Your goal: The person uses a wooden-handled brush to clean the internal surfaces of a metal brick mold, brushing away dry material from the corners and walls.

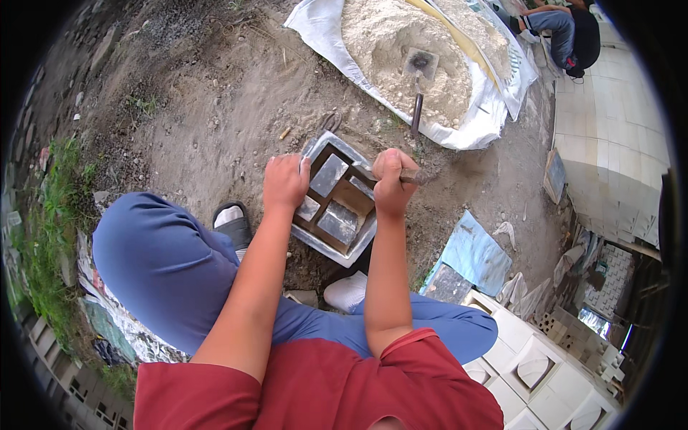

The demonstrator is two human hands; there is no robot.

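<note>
A rectangular metal mould [356, 251] with raised block-shaped inserts lies tilted on the ground between my feet. My left hand [285, 180] is closed on its upper left rim, thumb along the edge. My right hand [392, 183] is closed in a fist around a tool with a dark handle [419, 178], which sticks out to the right. A narrow metal part shows left of that fist, over the mould; its exact shape is hidden. Brown, empty-looking gaps run between the mould's inserts.
White sacking [473, 132] holds pale sandy powder [373, 36], with a dark-handled trowel [417, 115] in it. A blue sheet [473, 251] lies at right. White moulded blocks [516, 330] are stacked lower right. Another person [562, 32] sits at the top right.
</note>
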